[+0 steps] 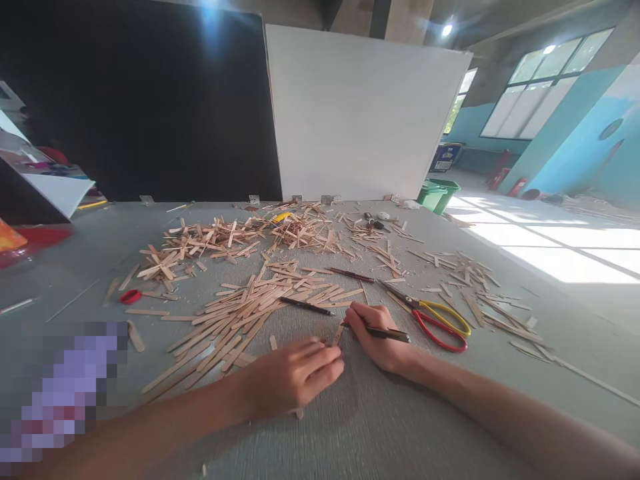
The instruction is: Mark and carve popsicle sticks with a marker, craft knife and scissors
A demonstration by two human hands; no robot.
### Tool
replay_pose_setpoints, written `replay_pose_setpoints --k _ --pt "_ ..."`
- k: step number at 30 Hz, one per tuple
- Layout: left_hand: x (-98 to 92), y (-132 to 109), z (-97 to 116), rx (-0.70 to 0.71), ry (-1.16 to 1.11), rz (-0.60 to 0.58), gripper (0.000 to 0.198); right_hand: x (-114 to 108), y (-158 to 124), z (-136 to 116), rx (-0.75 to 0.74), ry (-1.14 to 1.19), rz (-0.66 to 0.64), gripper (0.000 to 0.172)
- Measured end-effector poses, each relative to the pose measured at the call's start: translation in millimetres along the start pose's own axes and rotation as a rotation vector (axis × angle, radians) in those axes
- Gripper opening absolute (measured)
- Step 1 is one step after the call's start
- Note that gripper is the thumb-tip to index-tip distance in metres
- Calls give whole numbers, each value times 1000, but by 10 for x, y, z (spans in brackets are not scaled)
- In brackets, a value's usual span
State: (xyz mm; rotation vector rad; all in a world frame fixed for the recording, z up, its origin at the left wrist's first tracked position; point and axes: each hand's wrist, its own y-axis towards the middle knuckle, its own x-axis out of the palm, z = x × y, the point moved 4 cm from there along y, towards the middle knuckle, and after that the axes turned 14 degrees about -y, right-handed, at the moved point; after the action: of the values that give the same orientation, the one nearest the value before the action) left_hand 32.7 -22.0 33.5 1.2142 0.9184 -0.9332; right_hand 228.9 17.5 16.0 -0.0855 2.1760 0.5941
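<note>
My left hand [305, 373] is closed around a short wooden craft stick [339, 335], whose upper end sticks out past the fingertips. My right hand [375, 333] grips a slim black utility knife [389, 333], with its dark tip at the stick's upper part. Just beyond the hands lies a black pen [306, 306]. Scissors [425, 312] with one yellow and one red handle rest to the right, close to my right hand. A dark red pen-like tool [351, 274] lies behind them. A big pile of craft sticks [250, 310] spreads to the left.
More stick heaps [215, 240] cover the back of the grey table [310, 453]. A red tape ring [131, 297] lies left, a yellow object [281, 217] at the back. Black and white panels [360, 120] stand behind; a green bin [437, 195] is beyond the table.
</note>
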Motion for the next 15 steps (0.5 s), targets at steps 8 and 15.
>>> replay_pose_setpoints --k 8,15 --pt "-72 50 -139 -174 -227 -6 27 -39 2 21 72 -22 90 41" --pt "-115 77 -160 -293 -293 -168 57 -139 -17 6 187 53 174 45"
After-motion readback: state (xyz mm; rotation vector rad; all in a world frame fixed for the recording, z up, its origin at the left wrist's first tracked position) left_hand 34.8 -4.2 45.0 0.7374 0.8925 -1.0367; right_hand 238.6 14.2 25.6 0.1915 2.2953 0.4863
